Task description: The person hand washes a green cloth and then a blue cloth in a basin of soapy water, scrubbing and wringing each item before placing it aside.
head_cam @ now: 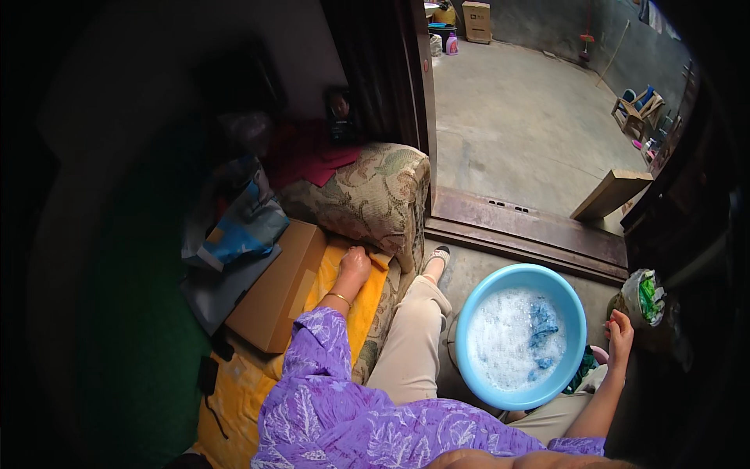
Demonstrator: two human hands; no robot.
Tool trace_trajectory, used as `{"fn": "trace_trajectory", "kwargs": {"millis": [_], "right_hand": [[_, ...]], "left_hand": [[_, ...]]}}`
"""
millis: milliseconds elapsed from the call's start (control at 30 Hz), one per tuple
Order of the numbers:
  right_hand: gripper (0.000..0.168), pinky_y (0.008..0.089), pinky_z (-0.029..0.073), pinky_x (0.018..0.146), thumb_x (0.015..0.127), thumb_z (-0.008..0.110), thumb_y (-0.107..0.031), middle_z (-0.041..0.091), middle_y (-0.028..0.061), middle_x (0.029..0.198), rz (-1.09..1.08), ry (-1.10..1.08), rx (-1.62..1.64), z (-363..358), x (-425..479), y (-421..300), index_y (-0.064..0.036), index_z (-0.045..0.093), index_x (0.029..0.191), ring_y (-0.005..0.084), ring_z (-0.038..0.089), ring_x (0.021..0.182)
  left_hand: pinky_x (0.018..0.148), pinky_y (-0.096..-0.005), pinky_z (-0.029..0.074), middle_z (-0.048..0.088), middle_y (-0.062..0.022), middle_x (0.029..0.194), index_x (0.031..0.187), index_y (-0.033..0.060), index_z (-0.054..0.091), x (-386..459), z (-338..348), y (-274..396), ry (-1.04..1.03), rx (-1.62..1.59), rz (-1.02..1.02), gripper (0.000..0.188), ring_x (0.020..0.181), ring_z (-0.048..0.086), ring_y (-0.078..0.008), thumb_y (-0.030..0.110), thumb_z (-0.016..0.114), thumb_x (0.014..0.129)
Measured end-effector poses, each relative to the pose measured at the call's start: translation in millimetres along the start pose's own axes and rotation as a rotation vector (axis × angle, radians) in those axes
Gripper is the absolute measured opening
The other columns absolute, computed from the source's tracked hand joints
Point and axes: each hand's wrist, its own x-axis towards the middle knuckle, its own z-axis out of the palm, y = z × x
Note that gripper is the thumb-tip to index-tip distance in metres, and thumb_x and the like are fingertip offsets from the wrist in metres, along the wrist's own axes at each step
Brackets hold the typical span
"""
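Observation:
My left hand (355, 267), with a gold-coloured bangle at the wrist, rests with curled fingers on a yellow cloth (368, 305) spread over the sofa seat. Whether it grips the cloth is hidden. On my right, my right hand (621, 340) is raised with loosely bent fingers, close to a bag-lined bin (640, 298), and no held object is visible. Between my knees stands a light blue plastic basin (523, 400). White suds (498, 334) cover the water in it, and wet blue fabric (544, 325) shows through them. Neither hand touches the basin.
A cardboard box (278, 287) and a blue-and-white plastic bag (249, 225) lie left of my arm. The patterned sofa armrest (375, 187) stands beside the doorway. A raised threshold (527, 225) crosses ahead, with a wooden board (612, 193) on it. A wooden chair (638, 111) stands outside.

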Motion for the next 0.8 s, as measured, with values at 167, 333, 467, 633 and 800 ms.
{"fn": "trace_trajectory", "kwargs": {"millis": [167, 333, 467, 633, 800], "right_hand": [[0.027, 0.0207, 0.043, 0.063, 0.085, 0.053, -0.007, 0.057, 0.0007, 0.090, 0.009, 0.005, -0.016, -7.2, 2.3, 10.2, 0.000, 0.057, 0.111, 0.0077, 0.053, 0.077], [0.028, 0.0223, 0.045, 0.070, 0.084, 0.054, -0.005, 0.058, 0.0040, 0.094, -0.036, -0.043, -0.058, -3.2, 13.8, 18.2, 0.003, 0.057, 0.111, 0.0095, 0.054, 0.081], [0.028, 0.0245, 0.045, 0.078, 0.084, 0.054, -0.004, 0.059, 0.0066, 0.099, -0.035, -0.045, -0.103, 1.2, 16.4, 22.3, 0.004, 0.056, 0.111, 0.0121, 0.055, 0.085], [0.028, 0.0257, 0.044, 0.080, 0.084, 0.053, -0.003, 0.059, 0.0072, 0.100, -0.038, -0.061, -0.141, 5.2, 20.0, 25.1, 0.004, 0.057, 0.110, 0.0128, 0.054, 0.086], [0.027, 0.0260, 0.044, 0.080, 0.083, 0.052, -0.003, 0.059, 0.0067, 0.097, -0.032, -0.033, -0.125, 7.5, 17.4, 16.8, 0.004, 0.057, 0.108, 0.0125, 0.054, 0.086]], "left_hand": [[0.088, -0.0443, 0.043, 0.051, -0.0272, 0.117, 0.100, -0.0011, 0.059, -12.3, -16.2, 26.9, 0.000, 0.005, -0.069, 0.038, 0.109, 0.050, -0.0383, 0.033, 0.049, 0.086], [0.104, -0.0463, 0.020, 0.028, -0.0223, 0.140, 0.131, -0.0046, 0.034, -48.0, 5.7, 47.1, 0.066, 0.178, -0.180, 0.076, 0.132, 0.020, -0.0327, 0.050, 0.053, 0.081], [0.106, -0.0487, 0.017, 0.024, -0.0224, 0.144, 0.133, -0.0055, 0.034, -53.0, -13.7, 55.2, -0.144, 0.126, -0.114, 0.081, 0.134, 0.019, -0.0335, 0.055, 0.052, 0.081], [0.097, -0.0454, 0.034, 0.046, -0.0210, 0.127, 0.105, -0.0019, 0.061, -46.2, -65.3, 56.8, -0.368, 0.017, 0.109, 0.056, 0.119, 0.042, -0.0333, 0.048, 0.052, 0.082], [0.062, -0.0283, 0.048, 0.060, -0.0069, 0.077, 0.105, 0.0007, 0.059, 16.9, -121.7, 74.1, 0.059, -0.667, 0.224, 0.023, 0.064, 0.058, -0.0165, 0.012, 0.055, 0.085]]}}
